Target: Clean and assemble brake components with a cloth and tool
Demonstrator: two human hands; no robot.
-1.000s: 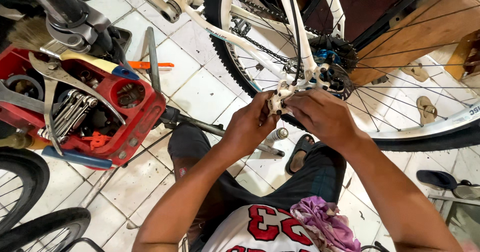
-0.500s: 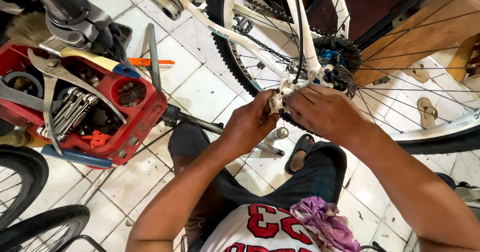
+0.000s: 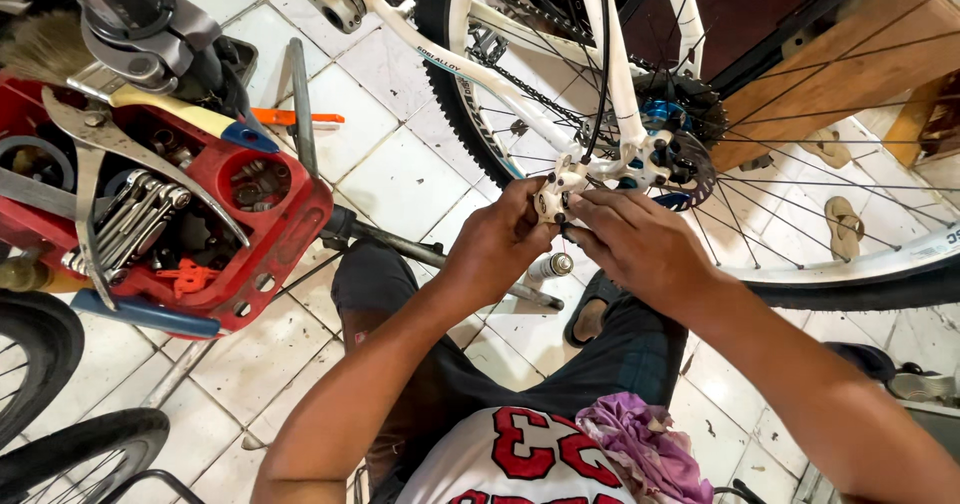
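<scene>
Spoked rear wheel (image 3: 560,154) with knobby black tyre fills the upper view above the glossy white frame (image 3: 620,74); left sits a red plastic tool tray (image 3: 275,229) of steel wrenches. Left hand (image 3: 497,244) pinches the small white brake caliper (image 3: 553,192) beside the hub; right hand (image 3: 640,244) curls fingertips against it

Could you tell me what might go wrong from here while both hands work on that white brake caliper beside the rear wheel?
The right hand and left hand sit close to the disc rotor and spokes; fingers could get caught if the wheel turns. Any small fastener dropped from the caliper could roll away across the tiled floor.
</scene>
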